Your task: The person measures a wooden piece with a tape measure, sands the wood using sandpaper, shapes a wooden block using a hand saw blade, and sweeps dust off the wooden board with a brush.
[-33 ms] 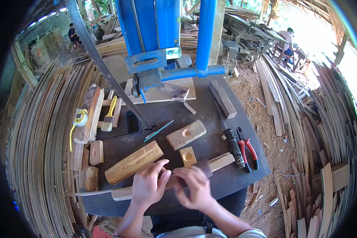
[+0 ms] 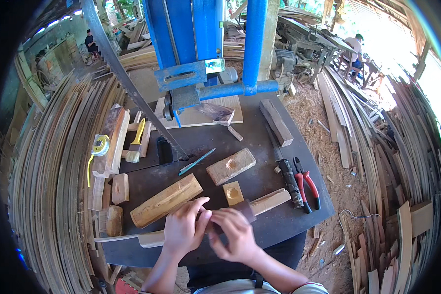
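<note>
I see left hand (image 2: pixel 185 226) and right hand (image 2: pixel 234 232) over wood strip (image 2: pixel 274 200), worktop's (image 2: pixel 279 226) near side. Fingers curled; contact hidden, can't tell if clamped. Strip might skid if left fingers slacken.

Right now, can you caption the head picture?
Left hand and right hand over a stick, saw blade beyond.

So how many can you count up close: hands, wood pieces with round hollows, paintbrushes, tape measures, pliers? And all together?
Hands: 2 (left hand, right hand)
Round-hollowed wood: 2 (bigger block, little square)
Paintbrush: 1
Tape measure: 1
Pliers: 1
Total: 7
</note>
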